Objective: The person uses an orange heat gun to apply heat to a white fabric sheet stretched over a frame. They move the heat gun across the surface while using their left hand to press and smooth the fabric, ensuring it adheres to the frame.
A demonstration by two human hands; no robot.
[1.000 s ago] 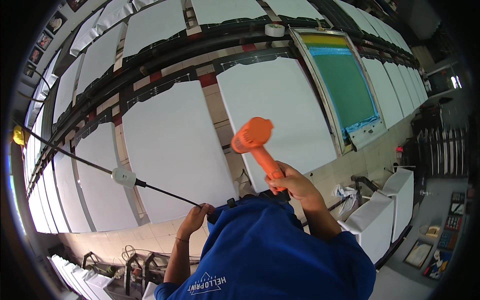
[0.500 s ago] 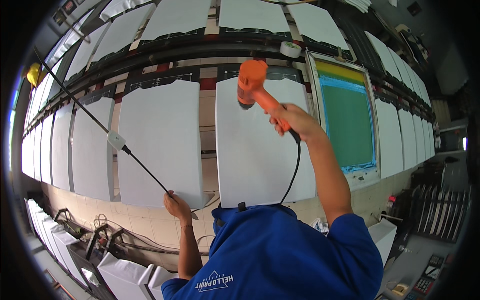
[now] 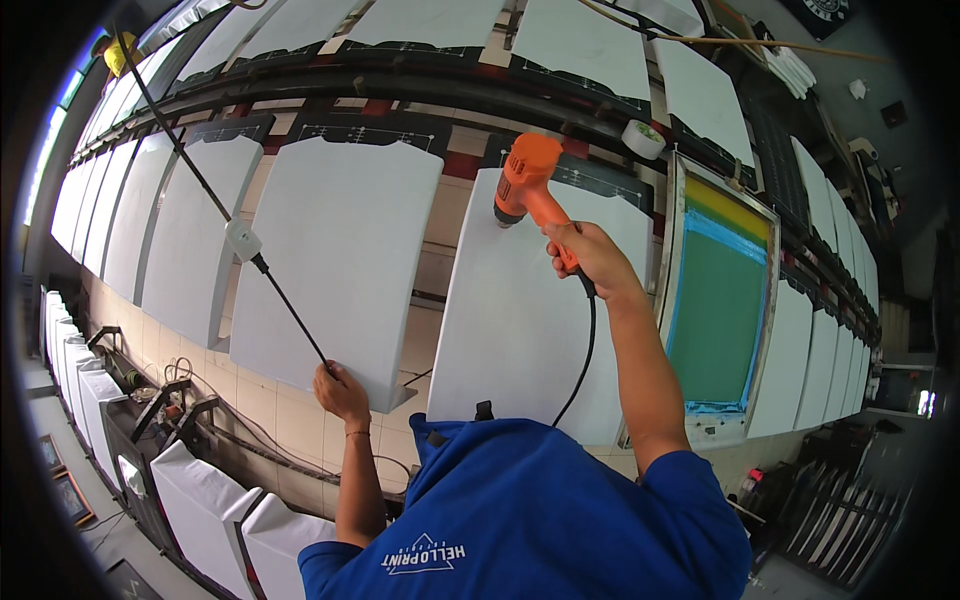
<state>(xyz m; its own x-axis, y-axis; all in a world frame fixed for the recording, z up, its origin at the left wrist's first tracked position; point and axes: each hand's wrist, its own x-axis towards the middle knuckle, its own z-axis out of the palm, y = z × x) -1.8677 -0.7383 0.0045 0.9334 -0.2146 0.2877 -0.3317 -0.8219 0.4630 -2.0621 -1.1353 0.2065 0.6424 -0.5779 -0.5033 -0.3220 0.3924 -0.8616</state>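
Note:
My right hand [image 3: 590, 258] grips the handle of an orange heat gun [image 3: 537, 180]. Its dark nozzle points down over the far left part of a white cloth-covered board [image 3: 530, 320]; a gap between nozzle and cloth is hard to judge. A black cord [image 3: 583, 365] runs from the handle down toward my blue shirt. In my left hand [image 3: 342, 392], fingers are closed around another black cord [image 3: 292, 312], over the near edge of the neighbouring white board [image 3: 325, 240]. Farther up that cord hangs a white plug connector [image 3: 242, 240].
Right of the heat gun lies a framed screen [image 3: 715, 300] with green mesh and blue tape. A roll of tape [image 3: 643, 139] sits on the dark rail [image 3: 400, 90] beyond. Rows of white-covered boards extend on both sides; more white boards [image 3: 200, 490] stand behind at lower left.
The whole view has tilted, so the boards slant differently. The heat gun is a little nearer the left edge of its board. Both hands keep their holds.

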